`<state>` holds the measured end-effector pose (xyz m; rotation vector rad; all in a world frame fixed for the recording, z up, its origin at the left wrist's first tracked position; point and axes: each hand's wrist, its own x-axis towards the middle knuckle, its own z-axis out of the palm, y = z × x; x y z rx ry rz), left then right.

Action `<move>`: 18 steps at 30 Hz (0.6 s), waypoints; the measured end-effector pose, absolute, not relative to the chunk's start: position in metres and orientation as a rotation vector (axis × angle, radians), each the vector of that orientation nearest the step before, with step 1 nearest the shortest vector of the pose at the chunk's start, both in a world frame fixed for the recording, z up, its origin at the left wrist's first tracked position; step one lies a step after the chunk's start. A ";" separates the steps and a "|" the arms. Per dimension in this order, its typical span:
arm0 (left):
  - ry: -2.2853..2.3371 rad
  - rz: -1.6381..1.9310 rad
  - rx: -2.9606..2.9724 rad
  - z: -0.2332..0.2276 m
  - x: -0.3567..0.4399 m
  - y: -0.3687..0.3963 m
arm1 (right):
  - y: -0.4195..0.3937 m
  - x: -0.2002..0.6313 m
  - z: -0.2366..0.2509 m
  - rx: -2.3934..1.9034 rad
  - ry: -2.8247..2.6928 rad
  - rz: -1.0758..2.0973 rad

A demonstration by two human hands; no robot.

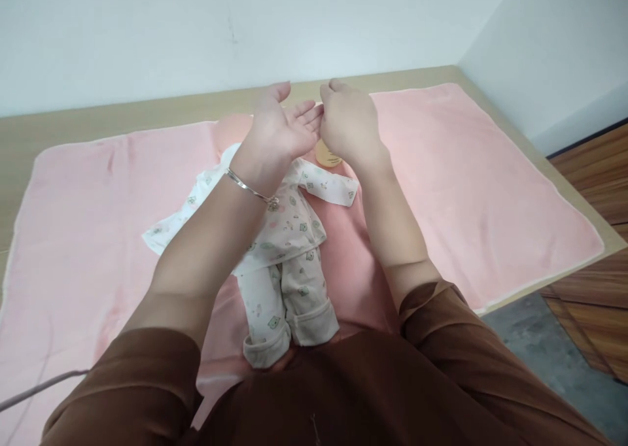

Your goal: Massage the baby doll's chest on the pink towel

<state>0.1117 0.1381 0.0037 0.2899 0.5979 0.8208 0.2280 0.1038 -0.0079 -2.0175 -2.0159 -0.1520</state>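
Left hand (279, 127) raised above the doll, palm open, fingers spread, holding nothing. Right hand (348, 124) beside it, fingers curled and pinched, fingertips touching the left palm; any held item cannot be determined. Below lies a baby doll (287, 250) in printed sleepwear, on its back on a pink towel (466, 184) covering the wooden table (98, 116). Silver bangle (248, 188) on left wrist.

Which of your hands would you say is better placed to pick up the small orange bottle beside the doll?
Probably the right hand: it hovers directly over the orange bottle, palm down. The left hand is palm-up, farther from it, above the doll.
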 end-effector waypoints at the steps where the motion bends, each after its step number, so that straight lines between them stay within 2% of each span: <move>1: 0.594 0.818 0.288 0.005 0.104 0.132 | 0.105 0.223 -0.011 -2.039 -1.998 -0.202; 5: 0.629 0.889 0.362 0.013 0.052 0.101 | 0.110 0.208 -0.022 -2.052 -1.977 -0.342; 10: 0.608 0.974 0.350 0.020 -0.013 0.068 | 0.114 0.207 -0.023 -2.119 -1.903 -0.360; 18: 0.501 1.025 0.359 0.026 -0.042 0.055 | 0.117 0.182 -0.003 -2.367 -1.731 -0.215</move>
